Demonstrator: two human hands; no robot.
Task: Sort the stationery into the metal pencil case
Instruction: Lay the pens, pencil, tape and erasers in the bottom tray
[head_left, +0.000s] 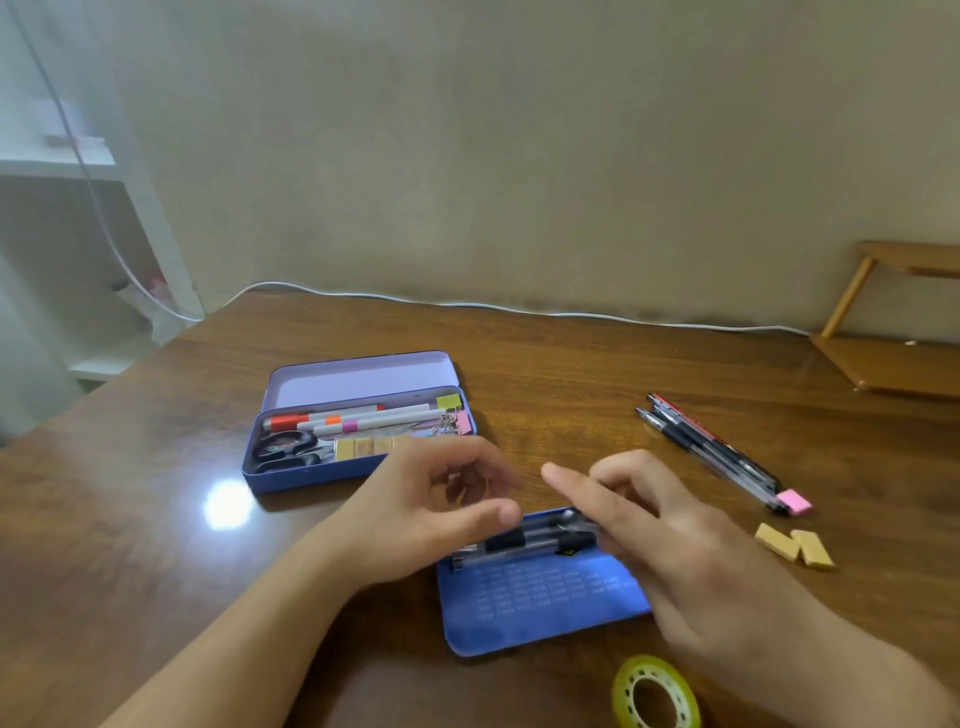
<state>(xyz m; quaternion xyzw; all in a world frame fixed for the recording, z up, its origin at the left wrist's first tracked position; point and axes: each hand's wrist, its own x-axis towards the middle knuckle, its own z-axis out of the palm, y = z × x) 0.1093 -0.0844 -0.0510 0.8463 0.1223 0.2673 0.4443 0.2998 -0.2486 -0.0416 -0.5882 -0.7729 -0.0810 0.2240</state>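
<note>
The head view shows both bare hands over a blue metal pencil case (540, 603) lying open at lower centre. The left hand (426, 514) hovers at centre, fingers loosely curled with the thumb stretched toward the right; it holds nothing that can be made out. The right hand (670, 535), blurred, lies across the right part of that case, its index finger straight and pointing toward the left, the other fingers bent; whether they touch the black-gripped clear pens (524, 540) lying in the case's far half cannot be told.

Toward upper left of centre sits a second, lilac-lidded blue metal tin (358, 379), open, holding white marker pens with orange and pink bands (358, 418), black-handled scissors (285, 449), a row of tan erasers (371, 446), and yellow and pink binder clips (453, 413) at its right end.

At right, a bundle of loose black and red pens (711, 447) lies diagonally, a small pink eraser (794, 502) at its near end, two tan rectangular erasers (795, 546) below that. A yellow-green tape roll (655, 693) sits at the bottom edge.

All rests on a glossy dark wooden table (156, 519) against a beige wall, with a white cable (519, 307) along the table's far edge, a white shelf unit (67, 171) at upper left and a small wooden rack (904, 358) at far right.
</note>
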